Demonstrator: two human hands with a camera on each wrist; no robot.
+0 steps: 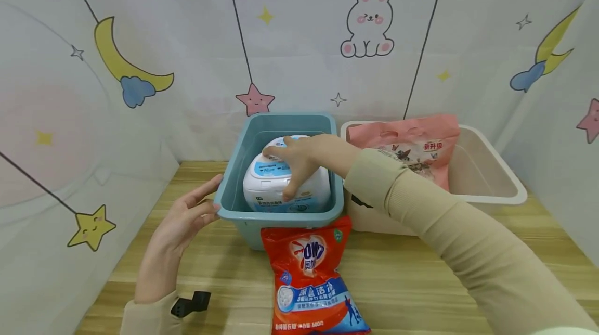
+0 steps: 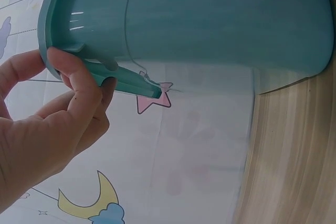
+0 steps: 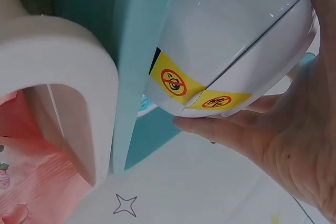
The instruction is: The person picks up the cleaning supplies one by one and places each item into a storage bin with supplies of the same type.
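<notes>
A white plastic laundry-pod tub (image 1: 262,185) with a blue label sits tilted inside the teal bin (image 1: 281,216). My right hand (image 1: 306,160) grips the tub from above, thumb and fingers spread over its lid and sides. The right wrist view shows yellow warning stickers on the white tub (image 3: 231,30) and my fingers around its edge. At the bin's left rim, my left hand (image 1: 180,223) pinches the edge. Seen from the left wrist, fingers and thumb of that hand (image 2: 63,108) curl at the rim beside a teal handle (image 2: 128,81).
Directly in front of the bin lies a red detergent bag (image 1: 309,278) on the wooden table (image 1: 412,283). On the right stands a cream bin (image 1: 486,168) holding a pink bag (image 1: 416,150), with my right forearm across its front. A patterned white cloth (image 1: 299,38) hangs behind.
</notes>
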